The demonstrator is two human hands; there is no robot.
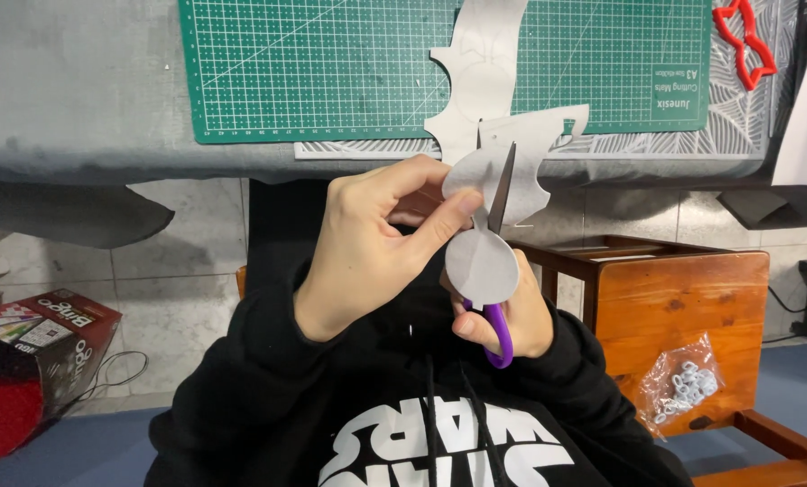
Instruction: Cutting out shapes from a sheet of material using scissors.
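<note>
- Pinching the paper (pixel 481 261) between thumb and fingers, our left hand (pixel 367 243) holds it up before the chest, below the counter (pixel 78 81) edge.
- Our right hand (pixel 511 320) is clenched on the scissors (pixel 501 194) — blades slightly parted, pointing up.
- Paper's long axis runs upright, alongside the blades; the left grip sits just left of the cut.

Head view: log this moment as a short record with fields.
left hand: left hand pinches the white paper shape between thumb and fingers
right hand: right hand grips the purple-handled scissors, blades open at the paper's narrow neck
table: green cutting mat with the leftover paper sheet; red cutter
side: wooden stool bearing a clear bag of small rings
</note>
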